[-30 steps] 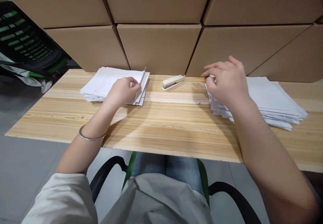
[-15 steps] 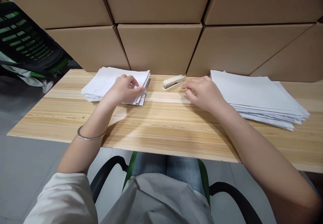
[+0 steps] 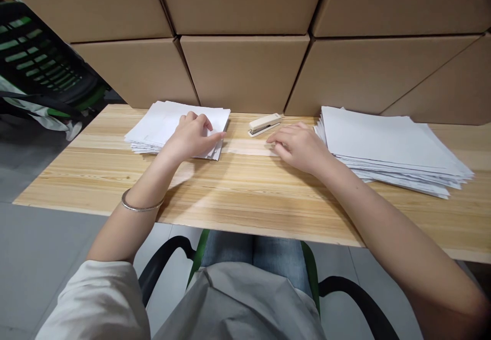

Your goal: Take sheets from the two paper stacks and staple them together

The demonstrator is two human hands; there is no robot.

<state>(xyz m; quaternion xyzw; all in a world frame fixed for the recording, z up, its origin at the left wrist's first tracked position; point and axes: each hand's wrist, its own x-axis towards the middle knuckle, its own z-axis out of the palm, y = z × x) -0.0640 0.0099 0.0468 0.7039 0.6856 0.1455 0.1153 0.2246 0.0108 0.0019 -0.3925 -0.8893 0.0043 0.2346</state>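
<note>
My left hand rests on the right part of a stack of white paper, its fingers apart and its thumb reaching over the stack's right edge. Between the two hands a cream stapler lies on the wooden table. Just below and right of the stapler is my right hand, low over the wood, fingers loosely bent and apart from the thumb, with nothing seen in it. A larger stack of white paper lies to the right of that hand, its sheets unevenly lined up.
Cardboard boxes are stacked along the table's back edge. A black and green chair stands at the far left. Black armrests flank my lap below the table's front edge.
My right hand has moved slightly left and down, further from the right stack. My left hand has stayed nearly in place on the left stack.
</note>
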